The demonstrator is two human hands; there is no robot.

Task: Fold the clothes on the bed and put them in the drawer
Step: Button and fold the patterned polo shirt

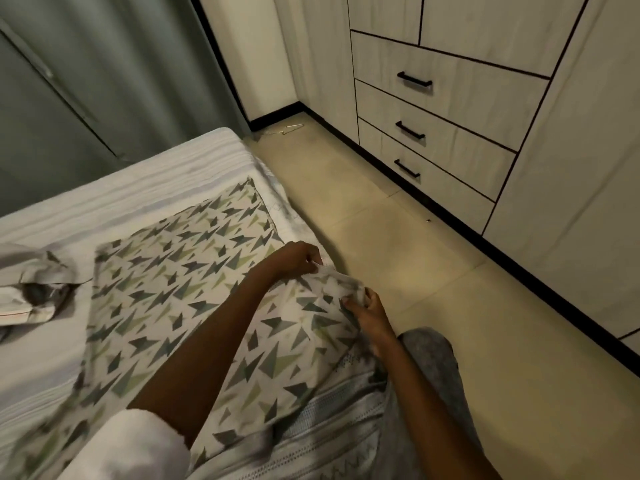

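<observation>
A white cloth printed with green and grey triangles [180, 289] lies spread on the bed [138, 181]. Its right edge is bunched up near the bed's side. My left hand [299, 259] grips that bunched edge from the far side. My right hand [369, 311] pinches the same edge closer to me. Both hands are at the right side of the bed. A wardrobe with three shut drawers [436, 129], each with a black handle, stands across the floor to the right.
A crumpled white and grey garment [31, 289] lies at the bed's left. A wire hanger [287, 129] rests on the beige floor by the corner. Grey curtains [104, 74] hang behind the bed. My knee in grey trousers [429, 355] is beside the bed.
</observation>
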